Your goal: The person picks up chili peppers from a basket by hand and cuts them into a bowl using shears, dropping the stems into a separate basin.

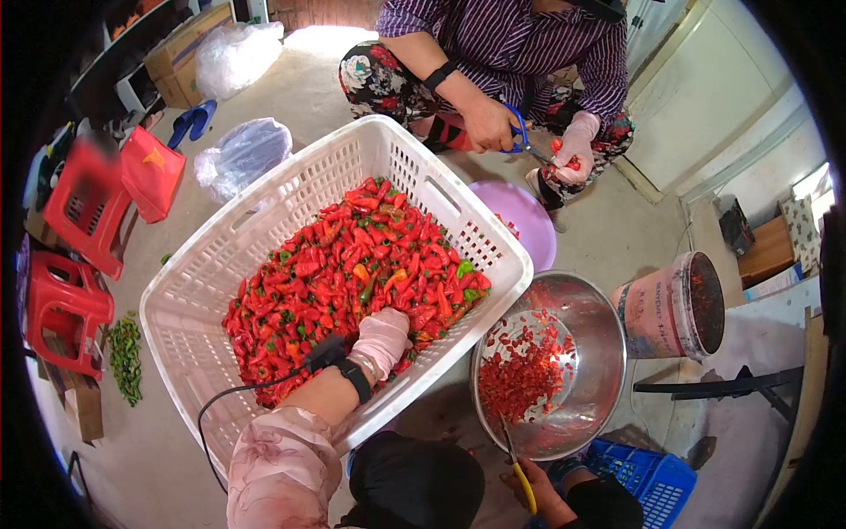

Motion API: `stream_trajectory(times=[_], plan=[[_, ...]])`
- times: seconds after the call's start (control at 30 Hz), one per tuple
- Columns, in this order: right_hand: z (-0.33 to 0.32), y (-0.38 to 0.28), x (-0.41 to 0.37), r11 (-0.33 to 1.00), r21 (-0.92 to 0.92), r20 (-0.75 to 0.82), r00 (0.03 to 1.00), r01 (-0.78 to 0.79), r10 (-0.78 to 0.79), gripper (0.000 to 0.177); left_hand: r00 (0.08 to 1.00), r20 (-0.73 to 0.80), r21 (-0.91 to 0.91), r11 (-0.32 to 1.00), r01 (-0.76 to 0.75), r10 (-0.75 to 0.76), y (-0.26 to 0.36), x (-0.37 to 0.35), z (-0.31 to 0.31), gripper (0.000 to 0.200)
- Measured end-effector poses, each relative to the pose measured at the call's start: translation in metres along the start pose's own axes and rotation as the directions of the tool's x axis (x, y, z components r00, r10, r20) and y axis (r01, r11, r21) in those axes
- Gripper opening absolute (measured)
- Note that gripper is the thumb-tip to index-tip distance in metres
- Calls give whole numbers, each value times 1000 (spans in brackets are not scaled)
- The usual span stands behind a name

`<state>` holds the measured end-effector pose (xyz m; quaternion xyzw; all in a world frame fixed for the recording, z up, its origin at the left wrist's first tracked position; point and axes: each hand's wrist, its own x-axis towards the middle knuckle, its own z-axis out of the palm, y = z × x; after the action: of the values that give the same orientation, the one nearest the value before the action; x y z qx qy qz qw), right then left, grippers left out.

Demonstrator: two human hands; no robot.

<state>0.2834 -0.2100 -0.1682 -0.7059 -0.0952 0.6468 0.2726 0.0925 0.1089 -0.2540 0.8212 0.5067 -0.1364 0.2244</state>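
Note:
A large white plastic crate (pixel 189 264) holds a heap of red chili peppers (pixel 308 264) with a few green and orange ones. My left hand (pixel 383 339), in a pale glove, reaches down into the peppers near the crate's close side; its fingertips are hidden. My right hand (pixel 542 498), at the bottom, grips scissors (pixel 523 480) with a yellow handle. Their blades point up over the near rim of a steel basin (pixel 604 353). Inside the basin lie chopped red pepper pieces (pixel 529 375).
Across from me a crouching person (pixel 529 62) holds blue-handled scissors (pixel 520 132) and red pepper over a purple basin (pixel 533 216). A stained bucket (pixel 656 309) and blue crate (pixel 652 485) stand right. Red stools (pixel 66 309) and green peppers (pixel 125 357) are left.

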Motion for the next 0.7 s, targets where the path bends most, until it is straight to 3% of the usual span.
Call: stream_trajectory(times=[0.07, 0.17, 0.2, 0.27, 0.33, 0.37, 0.4, 0.5, 0.53, 0.6, 0.63, 0.67, 0.7], plan=[[3, -2, -2, 999, -39, -22, 1000, 13, -13, 35, 997, 74, -6, 1000, 12, -11, -8, 3, -4, 39], [4, -3, -2, 998, -64, -42, 999, 4, -7, 35, 997, -71, -282, 957, -62, 44, -32, 2, -3, 44], [4, -3, -2, 999, -50, -43, 999, -21, 19, 34, 997, -72, -546, 835, -72, 39, -50, 6, 2, 44], [5, -2, -2, 998, -55, -46, 999, -20, 18, 34, 999, -16, -840, 543, 7, -36, -72, -2, -5, 40], [2, 2, 1, 998, -60, -52, 999, -17, 14, 33, 988, 94, -941, 312, 128, -120, -87, -22, -23, 36], [-2, 5, 4, 999, -23, -25, 999, -34, 33, 33, 983, 175, -976, 123, 180, -49, -91, -35, -37, 30], [-4, 8, 7, 999, 15, 2, 999, -51, 51, 33, 983, 176, -976, 121, 181, -52, -99, -37, -32, 30], [-2, 11, 9, 999, -24, -50, 998, -25, 23, 32, 996, 90, -983, -160, 87, -12, -105, -52, -20, 36], [-2, 12, 10, 999, -27, -49, 999, -24, 23, 32, 996, 90, -983, -162, 86, -13, -101, -57, -21, 36], [-3, 12, 12, 999, -40, -61, 998, -18, 16, 31, 974, 222, -959, 193, 208, 55, -90, -66, -24, 24], [-4, 11, 12, 999, -43, -62, 998, -17, 14, 31, 987, 94, -952, 301, 50, 131, -87, -61, -5, 25], [-5, 9, 12, 999, -21, -40, 999, -34, 33, 30, 944, -222, -830, 460, -315, 245, -80, -60, 6, 29], [-6, 8, 12, 999, 1, -17, 998, -52, 52, 29, 950, -191, -752, 585, -303, 246, -73, -60, 13, 30]])
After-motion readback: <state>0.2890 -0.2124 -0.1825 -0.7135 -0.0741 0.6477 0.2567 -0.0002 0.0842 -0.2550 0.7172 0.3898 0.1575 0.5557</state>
